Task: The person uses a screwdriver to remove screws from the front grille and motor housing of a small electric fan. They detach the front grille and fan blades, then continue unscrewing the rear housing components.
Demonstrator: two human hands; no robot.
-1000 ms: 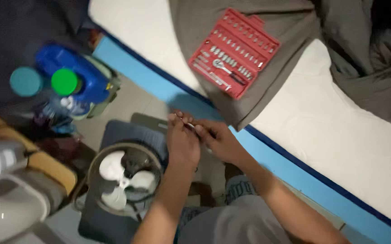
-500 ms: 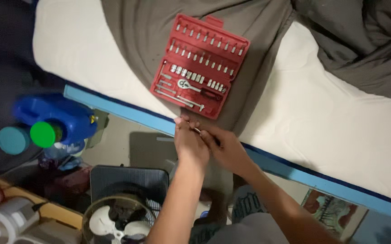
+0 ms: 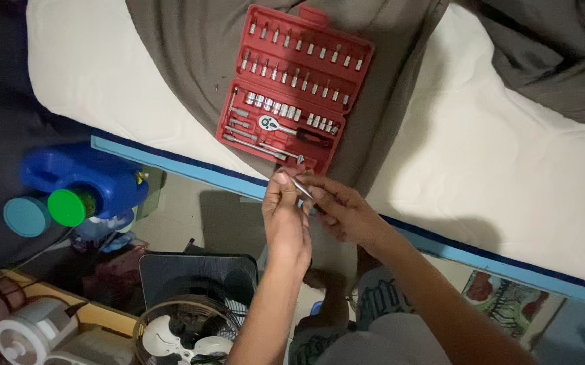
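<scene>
My left hand (image 3: pixel 286 213) and my right hand (image 3: pixel 343 211) meet just below the mattress edge, both pinching a thin metal driver tool (image 3: pixel 300 188) between the fingertips. Right above them lies an open red socket set case (image 3: pixel 292 88) on a grey-brown cloth (image 3: pixel 191 54). Rows of bits and sockets fill the case, and a small ratchet handle (image 3: pixel 291 129) lies in its lower half. The tool's tip almost touches the case's near edge.
A white mattress (image 3: pixel 482 155) with a blue border (image 3: pixel 171 161) spans the view. A blue jug with a green cap (image 3: pixel 79 189) stands at left. A small fan (image 3: pixel 184 334) sits on the floor at bottom, with a white appliance (image 3: pixel 32 331) beside it.
The view has shifted so the case sits closer and higher. Both hands, still holding the thin tool, have risen towards the case's near edge.
</scene>
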